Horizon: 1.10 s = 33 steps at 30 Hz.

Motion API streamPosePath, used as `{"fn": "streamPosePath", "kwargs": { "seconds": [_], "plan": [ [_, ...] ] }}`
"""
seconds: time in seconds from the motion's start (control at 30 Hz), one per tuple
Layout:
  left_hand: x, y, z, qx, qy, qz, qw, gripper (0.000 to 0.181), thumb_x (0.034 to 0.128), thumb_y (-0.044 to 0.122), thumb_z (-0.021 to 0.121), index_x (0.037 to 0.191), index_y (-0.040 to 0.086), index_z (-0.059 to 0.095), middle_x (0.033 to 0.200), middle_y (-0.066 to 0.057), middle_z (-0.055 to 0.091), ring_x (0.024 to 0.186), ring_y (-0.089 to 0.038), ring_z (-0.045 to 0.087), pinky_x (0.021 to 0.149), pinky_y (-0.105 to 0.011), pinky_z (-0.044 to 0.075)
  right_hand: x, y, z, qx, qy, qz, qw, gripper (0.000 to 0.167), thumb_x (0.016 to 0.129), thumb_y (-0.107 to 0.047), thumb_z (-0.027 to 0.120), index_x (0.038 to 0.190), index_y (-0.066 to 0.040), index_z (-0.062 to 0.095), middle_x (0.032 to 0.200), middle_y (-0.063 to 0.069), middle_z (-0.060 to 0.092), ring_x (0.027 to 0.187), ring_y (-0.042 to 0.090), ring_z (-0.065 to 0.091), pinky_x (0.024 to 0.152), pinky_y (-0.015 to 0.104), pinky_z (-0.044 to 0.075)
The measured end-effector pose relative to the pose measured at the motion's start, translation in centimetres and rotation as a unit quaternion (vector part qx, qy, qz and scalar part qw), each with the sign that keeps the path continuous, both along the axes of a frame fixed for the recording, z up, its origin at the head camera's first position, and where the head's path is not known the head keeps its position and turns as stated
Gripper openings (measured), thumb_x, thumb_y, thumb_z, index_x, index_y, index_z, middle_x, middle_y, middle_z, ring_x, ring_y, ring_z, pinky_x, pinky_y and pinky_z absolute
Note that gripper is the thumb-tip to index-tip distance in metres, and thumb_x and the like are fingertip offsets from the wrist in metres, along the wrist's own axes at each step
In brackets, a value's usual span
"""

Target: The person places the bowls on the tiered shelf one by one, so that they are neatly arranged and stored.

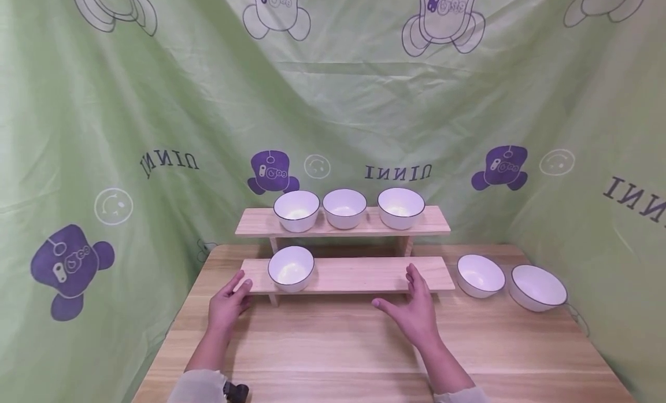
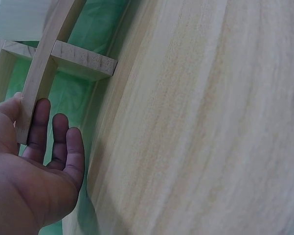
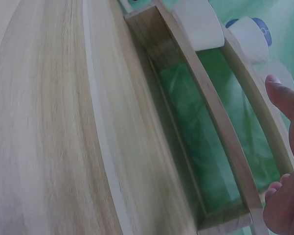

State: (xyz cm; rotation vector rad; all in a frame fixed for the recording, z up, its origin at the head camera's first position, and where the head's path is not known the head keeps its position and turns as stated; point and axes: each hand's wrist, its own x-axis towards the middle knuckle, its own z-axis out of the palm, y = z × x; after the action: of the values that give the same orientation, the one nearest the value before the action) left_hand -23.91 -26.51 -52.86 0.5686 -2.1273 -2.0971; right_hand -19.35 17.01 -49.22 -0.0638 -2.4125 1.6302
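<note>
A green printed cloth (image 1: 343,114) hangs behind and on both sides of the wooden worktop (image 1: 333,339). On the far part of the worktop stands a two-tier wooden stand (image 1: 404,246), its long axis running left to right. Its upper board (image 1: 437,221) is the farther tier; its lower board (image 1: 359,274) is the nearer one, lying between the two hands.

The left hand (image 1: 229,302) is at the lower board's left end, and its grip pinches that end, thumb above and forefinger below. The right hand (image 1: 416,310) is toward the board's right end, its grip spread wide, thumb pointing left, holding nothing; whether its fingers touch the board I cannot tell. The key relation is the board's length spanning left to right from one hand to the other.

A lone bowl (image 1: 291,269) sits upright on the left part of the lower board, nearer the left hand. On the upper board are the upper left bowl (image 1: 296,212) and upper middle bowl (image 1: 344,209), close together, with the upper right bowl (image 1: 400,209) farther right. Right of the stand, the inner bowl (image 1: 481,276) and outer bowl (image 1: 538,288) rest on the worktop.
</note>
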Motion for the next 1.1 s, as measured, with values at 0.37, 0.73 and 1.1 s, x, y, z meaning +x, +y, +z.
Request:
{"fn": "streamPosePath", "kwargs": {
  "seconds": [0.37, 0.73, 1.1],
  "plan": [
    [0.5, 0.1, -0.2, 0.002, -0.002, -0.008, 1.0, 0.071, 0.0903, 0.043, 0.081, 0.152, 0.021, 0.054, 0.152, -0.026, 0.048, 0.092, -0.015, 0.073, 0.096, -0.039, 0.061, 0.8, 2.0, -0.3, 0.016, -0.02, -0.022, 0.9994, 0.132, 0.067, -0.045, 0.098, 0.165, -0.008, 0.018, 0.163, 0.019, 0.032, 0.15, 0.042, 0.033, 0.126, 0.049, 0.03],
    [0.3, 0.0, 0.5, -0.001, -0.001, -0.004, 1.0, 0.071, 0.0905, 0.044, 0.081, 0.152, 0.022, 0.054, 0.15, -0.027, 0.049, 0.1, -0.022, 0.073, 0.093, -0.036, 0.062, 0.3, 3.8, 0.2, 0.028, -0.016, -0.043, 0.9986, 0.134, 0.067, -0.047, 0.097, 0.166, -0.008, 0.016, 0.164, 0.022, 0.031, 0.149, 0.044, 0.034, 0.126, 0.05, 0.03],
    [0.5, 0.1, 0.7, 0.004, -0.005, -0.006, 1.0, 0.07, 0.0918, 0.042, 0.08, 0.153, 0.022, 0.053, 0.156, -0.024, 0.044, 0.093, -0.014, 0.073, 0.092, -0.034, 0.063, 0.7, 5.4, 0.9, 0.046, -0.007, -0.063, 0.9969, 0.13, 0.07, -0.042, 0.097, 0.165, -0.005, 0.016, 0.164, 0.025, 0.03, 0.147, 0.048, 0.035, 0.124, 0.055, 0.032]
  ]
}}
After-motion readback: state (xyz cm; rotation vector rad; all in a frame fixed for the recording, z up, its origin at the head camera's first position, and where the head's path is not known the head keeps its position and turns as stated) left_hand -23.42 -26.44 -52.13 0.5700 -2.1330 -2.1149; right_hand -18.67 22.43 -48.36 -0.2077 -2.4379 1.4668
